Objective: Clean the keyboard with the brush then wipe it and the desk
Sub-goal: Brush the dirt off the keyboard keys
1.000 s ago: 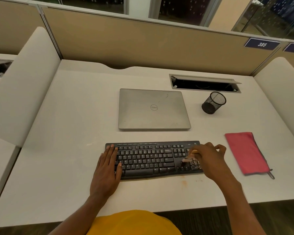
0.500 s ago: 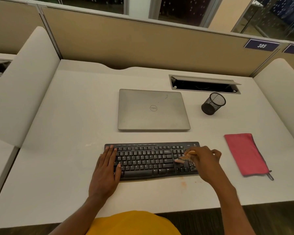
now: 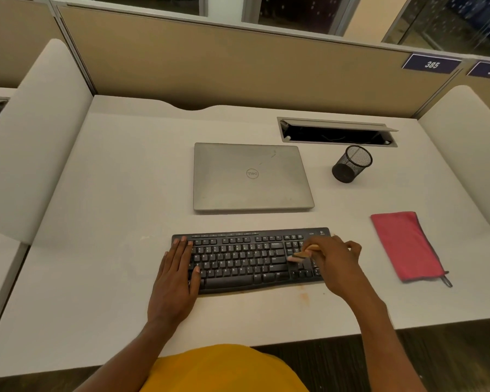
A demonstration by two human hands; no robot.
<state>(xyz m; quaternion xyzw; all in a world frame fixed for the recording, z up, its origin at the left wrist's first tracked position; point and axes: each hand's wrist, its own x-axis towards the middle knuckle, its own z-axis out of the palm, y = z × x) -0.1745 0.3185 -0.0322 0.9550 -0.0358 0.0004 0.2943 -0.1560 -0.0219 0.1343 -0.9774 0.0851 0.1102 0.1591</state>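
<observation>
Step in hand: brushing stage.
- Keyboard lies centre of worktop, on near side of closed laptop.
- Left hand flat on keyboard's left end, fingers straight, steadying it.
- Right hand over right end, fingers curled round small brush; bristle end on keys beside number pad.
- Red cloth lies right of keyboard, apart, untouched.

Judgement: wiping not yet begun. Next move calls for sweeping brush leftward along key rows, with left hand giving way. Orange mark just near of keyboard will need cloth.
</observation>
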